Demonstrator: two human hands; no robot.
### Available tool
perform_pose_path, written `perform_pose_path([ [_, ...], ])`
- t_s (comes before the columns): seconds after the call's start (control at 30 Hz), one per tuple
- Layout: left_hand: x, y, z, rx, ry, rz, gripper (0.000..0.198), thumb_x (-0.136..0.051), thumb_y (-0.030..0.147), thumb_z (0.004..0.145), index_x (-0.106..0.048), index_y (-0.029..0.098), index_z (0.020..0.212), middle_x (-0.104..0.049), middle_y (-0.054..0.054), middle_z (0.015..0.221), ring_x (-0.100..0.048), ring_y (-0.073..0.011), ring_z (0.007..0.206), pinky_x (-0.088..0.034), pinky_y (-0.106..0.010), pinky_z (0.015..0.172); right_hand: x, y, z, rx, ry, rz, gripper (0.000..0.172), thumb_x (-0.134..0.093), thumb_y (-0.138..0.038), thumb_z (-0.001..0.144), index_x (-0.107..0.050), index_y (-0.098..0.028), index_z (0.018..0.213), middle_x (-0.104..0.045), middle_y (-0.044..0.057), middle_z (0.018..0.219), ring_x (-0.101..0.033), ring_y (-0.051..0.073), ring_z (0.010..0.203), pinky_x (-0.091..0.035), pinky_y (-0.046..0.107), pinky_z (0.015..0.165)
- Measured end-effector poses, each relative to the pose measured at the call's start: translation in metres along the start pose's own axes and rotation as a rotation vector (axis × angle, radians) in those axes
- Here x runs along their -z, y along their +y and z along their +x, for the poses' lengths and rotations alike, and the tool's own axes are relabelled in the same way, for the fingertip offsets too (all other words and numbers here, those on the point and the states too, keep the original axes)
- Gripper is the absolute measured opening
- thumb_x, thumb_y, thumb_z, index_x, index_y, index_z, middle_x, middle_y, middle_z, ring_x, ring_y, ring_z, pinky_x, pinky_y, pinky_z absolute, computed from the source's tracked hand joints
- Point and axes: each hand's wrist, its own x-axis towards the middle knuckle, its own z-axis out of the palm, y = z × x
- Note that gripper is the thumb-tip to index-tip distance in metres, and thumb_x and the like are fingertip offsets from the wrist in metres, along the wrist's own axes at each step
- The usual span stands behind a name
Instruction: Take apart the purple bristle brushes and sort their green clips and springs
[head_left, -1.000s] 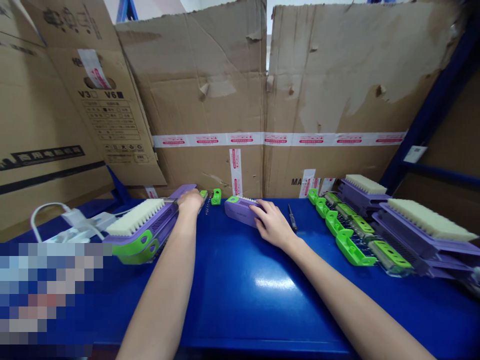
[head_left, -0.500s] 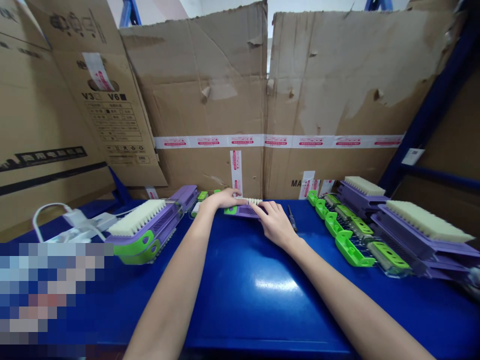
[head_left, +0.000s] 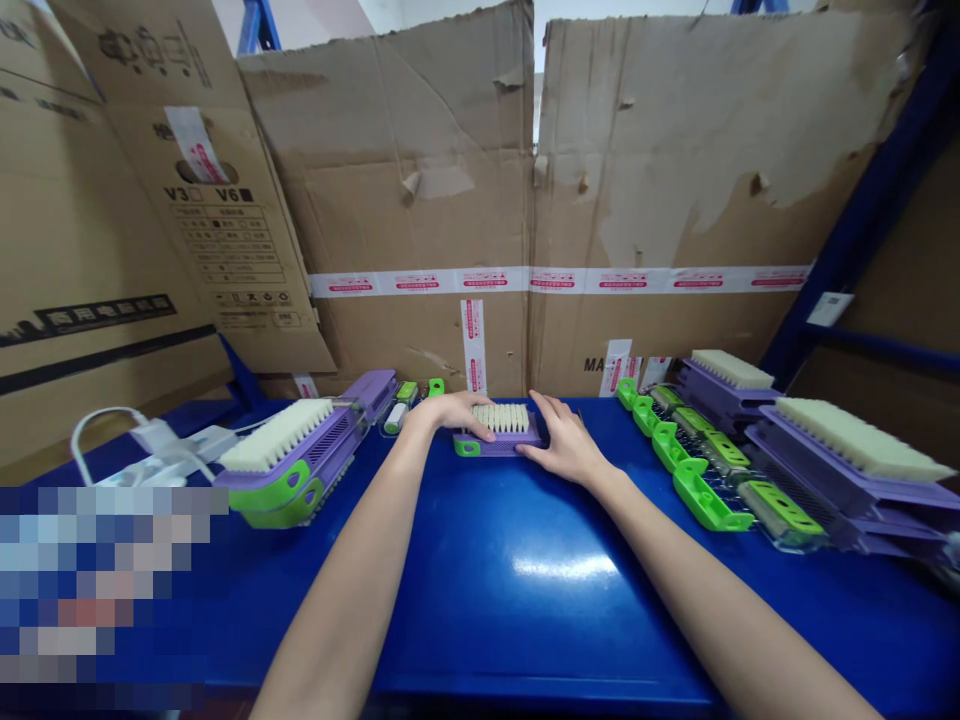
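Note:
At the middle of the blue table (head_left: 487, 580) sits a purple plastic housing (head_left: 504, 447) with a green end piece and a cream ridged foam block (head_left: 501, 418) on top. My left hand (head_left: 456, 412) is closed on its left end, thumb over the front and fingers across the foam. Around the right end is my right hand (head_left: 564, 440), its thumb at the front lower corner and its fingers toward the back. Behind that hand a thin dark tool is mostly hidden.
To the left lie a foam-topped purple unit (head_left: 277, 450) and white plugs on a power strip (head_left: 169, 450). On the right are green clip parts (head_left: 697, 490), clear-and-green pieces (head_left: 780, 510) and stacked purple housings (head_left: 847, 480). Cardboard (head_left: 405, 200) walls the back.
The purple housing has come toward me and its foam top shows more. My right hand has shifted from its top to its right end, with the thumb lower.

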Motion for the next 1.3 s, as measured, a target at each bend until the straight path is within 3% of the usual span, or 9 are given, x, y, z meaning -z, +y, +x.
perform_pose_path([
  [0.17,-0.006,0.006,-0.007,-0.054,0.012,-0.029,0.089,-0.076,0.052,0.055,-0.047,0.024,0.135,-0.051,-0.007,0.139,-0.050,-0.0263,0.124,-0.039,-0.031,0.101,-0.011,0.010,0.000,-0.036,-0.105,0.229,0.094,-0.071,-0.038,0.069,-0.025,-0.014,0.147,-0.039,0.020,0.143,-0.039,0.033,0.131,-0.034,0.050,0.106],
  [0.27,-0.016,-0.004,-0.014,-0.083,0.067,-0.098,0.101,-0.079,0.052,0.051,-0.041,0.021,0.139,-0.046,-0.010,0.143,-0.045,-0.0288,0.128,-0.034,-0.034,0.106,-0.012,0.011,0.002,-0.082,-0.107,0.283,0.099,-0.075,-0.036,0.064,-0.026,-0.014,0.147,-0.040,0.020,0.143,-0.038,0.032,0.132,-0.031,0.048,0.109],
  [0.37,-0.029,-0.020,-0.019,-0.143,0.153,-0.253,0.109,-0.085,0.040,0.045,-0.037,0.020,0.141,-0.044,-0.013,0.143,-0.042,-0.0305,0.131,-0.030,-0.039,0.110,-0.010,0.012,0.005,-0.114,-0.100,0.331,0.104,-0.080,-0.035,0.058,-0.028,-0.015,0.146,-0.040,0.019,0.143,-0.039,0.033,0.131,-0.030,0.049,0.109],
  [0.43,-0.038,-0.030,-0.019,-0.207,0.187,-0.404,0.108,-0.086,0.032,0.046,-0.036,0.021,0.141,-0.044,-0.014,0.143,-0.041,-0.0296,0.131,-0.028,-0.043,0.112,-0.009,0.014,0.005,-0.138,-0.098,0.389,0.107,-0.082,-0.034,0.055,-0.030,-0.017,0.146,-0.041,0.018,0.142,-0.041,0.032,0.130,-0.030,0.048,0.109],
  [0.6,-0.049,-0.034,-0.019,-0.259,0.123,-0.752,0.100,-0.084,0.021,0.051,-0.037,0.020,0.139,-0.050,-0.018,0.136,-0.048,-0.0277,0.127,-0.035,-0.047,0.107,-0.004,0.023,0.003,-0.281,-0.158,0.609,0.113,-0.084,-0.036,0.053,-0.025,-0.017,0.147,-0.055,0.014,0.126,-0.055,0.026,0.113,-0.037,0.043,0.104],
  [0.9,-0.043,-0.019,-0.026,-0.213,0.246,-1.050,0.080,-0.081,0.027,0.056,-0.049,0.017,0.128,-0.066,-0.013,0.115,-0.063,-0.0259,0.106,-0.044,-0.044,0.098,0.020,0.019,0.005,-0.451,-0.165,1.034,0.104,-0.082,-0.036,0.056,-0.030,-0.016,0.144,-0.061,0.007,0.108,-0.060,0.020,0.102,-0.043,0.036,0.098],
  [0.97,-0.043,-0.017,-0.026,-0.222,0.275,-1.046,0.078,-0.081,0.029,0.056,-0.049,0.017,0.127,-0.067,-0.013,0.112,-0.065,-0.0255,0.102,-0.047,-0.043,0.094,0.020,0.020,0.005,-0.452,-0.155,1.062,0.102,-0.082,-0.034,0.055,-0.032,-0.017,0.143,-0.062,0.006,0.104,-0.061,0.020,0.100,-0.044,0.036,0.096],
  [1.13,-0.041,-0.014,-0.026,-0.108,0.596,-0.681,0.074,-0.084,0.037,0.050,-0.058,0.016,0.116,-0.066,-0.011,0.109,-0.061,-0.0259,0.105,-0.044,-0.041,0.095,0.016,0.029,0.004,-0.500,-0.054,0.893,0.101,-0.084,-0.035,0.051,-0.039,-0.016,0.139,-0.064,0.006,0.100,-0.061,0.019,0.091,-0.046,0.037,0.093],
  [1.3,-0.041,-0.020,-0.025,-0.056,0.623,-0.493,0.060,-0.073,0.051,0.063,-0.061,0.019,0.111,-0.065,-0.008,0.108,-0.059,-0.0255,0.102,-0.043,-0.038,0.092,0.014,0.034,0.003,-0.542,0.021,0.859,0.102,-0.086,-0.034,0.049,-0.040,-0.018,0.139,-0.064,0.007,0.105,-0.061,0.020,0.092,-0.048,0.038,0.090],
])
